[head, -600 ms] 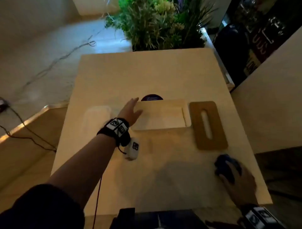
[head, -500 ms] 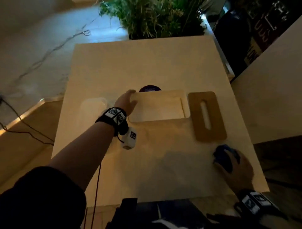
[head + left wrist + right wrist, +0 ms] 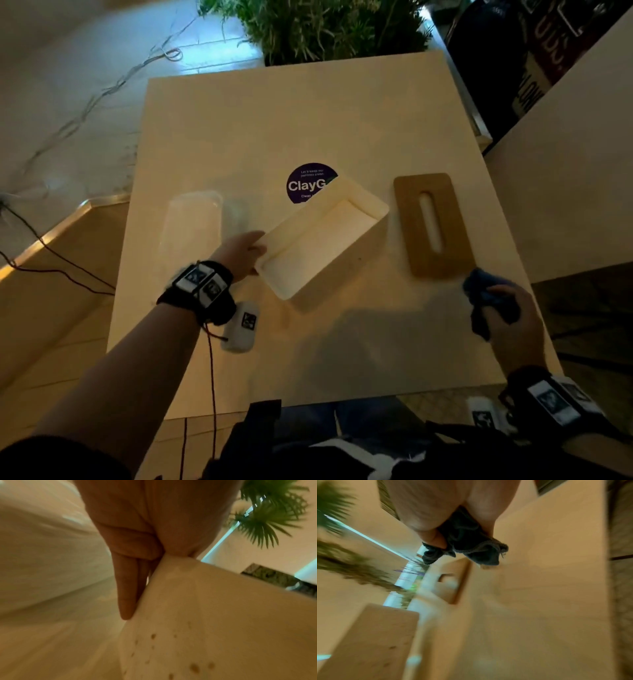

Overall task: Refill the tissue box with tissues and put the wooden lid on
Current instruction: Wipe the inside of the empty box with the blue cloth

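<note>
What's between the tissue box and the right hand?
In the head view, the wooden lid lies flat on the table between the tissue box and the right hand.

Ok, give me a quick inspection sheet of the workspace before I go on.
Surface: pale table with a round purple sticker.
Job's things: empty tissue box, angled; wooden lid flat to its right; clear-wrapped tissue pack to its left.
Clutter: nothing seen.
Hands: left hand grips the box's near-left corner; right hand holds a dark blue cloth.
Cables: black cable on the floor at left; red cord from the left wrist.
Surroundings: green plants beyond the table.
</note>
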Demonstrator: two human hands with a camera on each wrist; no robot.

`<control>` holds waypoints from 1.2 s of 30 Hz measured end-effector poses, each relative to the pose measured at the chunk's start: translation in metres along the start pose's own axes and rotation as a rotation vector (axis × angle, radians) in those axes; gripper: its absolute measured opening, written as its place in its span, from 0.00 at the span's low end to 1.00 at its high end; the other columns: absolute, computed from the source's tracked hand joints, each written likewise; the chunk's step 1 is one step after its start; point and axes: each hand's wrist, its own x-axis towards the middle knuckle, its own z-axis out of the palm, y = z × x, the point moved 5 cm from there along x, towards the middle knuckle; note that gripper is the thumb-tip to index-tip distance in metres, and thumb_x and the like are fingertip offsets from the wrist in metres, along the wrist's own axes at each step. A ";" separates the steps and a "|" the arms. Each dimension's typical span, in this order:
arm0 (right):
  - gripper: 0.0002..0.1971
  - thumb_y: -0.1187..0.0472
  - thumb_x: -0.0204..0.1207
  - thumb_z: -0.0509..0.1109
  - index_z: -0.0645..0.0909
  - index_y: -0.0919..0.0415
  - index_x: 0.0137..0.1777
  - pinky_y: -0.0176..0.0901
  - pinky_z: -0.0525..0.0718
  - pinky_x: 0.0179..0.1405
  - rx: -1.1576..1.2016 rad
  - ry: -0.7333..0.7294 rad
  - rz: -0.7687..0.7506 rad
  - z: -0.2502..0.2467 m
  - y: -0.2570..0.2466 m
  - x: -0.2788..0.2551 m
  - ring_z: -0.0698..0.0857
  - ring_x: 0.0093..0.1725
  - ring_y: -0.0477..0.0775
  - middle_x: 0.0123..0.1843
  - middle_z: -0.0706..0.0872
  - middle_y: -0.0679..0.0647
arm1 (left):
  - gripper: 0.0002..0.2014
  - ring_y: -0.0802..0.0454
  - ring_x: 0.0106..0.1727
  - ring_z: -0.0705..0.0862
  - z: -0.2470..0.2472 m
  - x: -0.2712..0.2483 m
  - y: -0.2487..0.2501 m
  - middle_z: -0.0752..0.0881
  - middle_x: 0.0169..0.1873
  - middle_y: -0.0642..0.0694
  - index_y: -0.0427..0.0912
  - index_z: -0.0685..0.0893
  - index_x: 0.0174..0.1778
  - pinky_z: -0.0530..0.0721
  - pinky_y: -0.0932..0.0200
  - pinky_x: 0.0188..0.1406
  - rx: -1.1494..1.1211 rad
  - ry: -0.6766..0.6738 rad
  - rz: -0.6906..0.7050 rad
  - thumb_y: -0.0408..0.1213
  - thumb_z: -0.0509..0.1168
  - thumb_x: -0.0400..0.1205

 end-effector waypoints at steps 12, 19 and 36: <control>0.19 0.74 0.73 0.62 0.78 0.65 0.64 0.55 0.75 0.71 0.156 -0.166 -0.601 0.099 -0.161 0.015 0.74 0.70 0.60 0.70 0.75 0.63 | 0.21 0.47 0.49 0.84 0.048 -0.065 -0.017 0.82 0.53 0.44 0.52 0.71 0.71 0.90 0.57 0.38 -0.472 -0.157 0.033 0.28 0.56 0.84; 0.11 0.72 0.68 0.70 0.78 0.57 0.46 0.63 0.79 0.54 -0.015 -0.225 -1.116 0.104 -0.159 -0.023 0.79 0.55 0.64 0.57 0.81 0.58 | 0.22 0.43 0.50 0.86 0.044 -0.070 -0.010 0.85 0.52 0.46 0.58 0.78 0.61 0.90 0.48 0.41 -0.650 -0.214 0.072 0.37 0.64 0.72; 0.17 0.62 0.73 0.70 0.74 0.58 0.61 0.54 0.77 0.65 0.004 -0.402 -1.050 0.092 -0.162 -0.024 0.77 0.63 0.59 0.64 0.76 0.56 | 0.21 0.51 0.42 0.90 0.041 -0.071 0.005 0.85 0.52 0.44 0.53 0.78 0.63 0.89 0.50 0.34 -0.702 -0.244 0.139 0.31 0.65 0.74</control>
